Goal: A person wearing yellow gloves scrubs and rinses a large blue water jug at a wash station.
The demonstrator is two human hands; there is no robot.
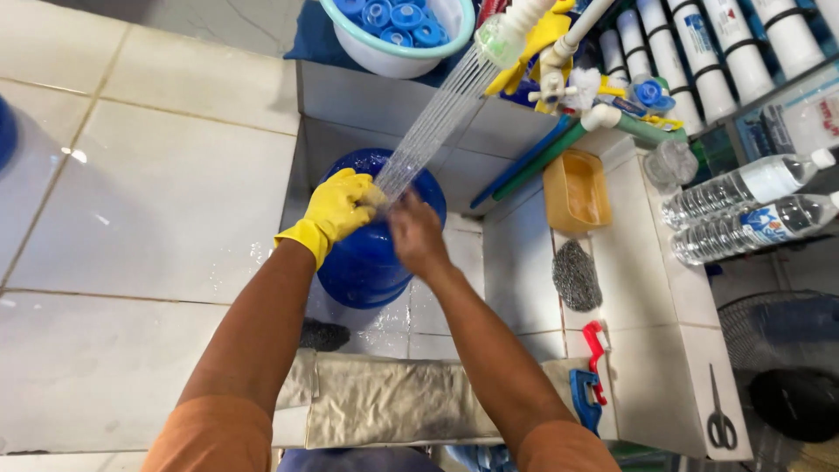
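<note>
Gloved left hand (341, 205) clamped on the wet blue jug (371, 253), bare right hand (418, 234) pressed flat on it under the spray (437, 118) — slick plastic could slip and roll in the basin (454, 170)

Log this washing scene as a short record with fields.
Left hand: in a yellow glove, on the blue water jug
Right hand: bare, on the jug under the spray
Spray head: running, water hitting the jug top
Basin wall: white tile
Ledge: steel scourer, orange tray, scissors
</note>
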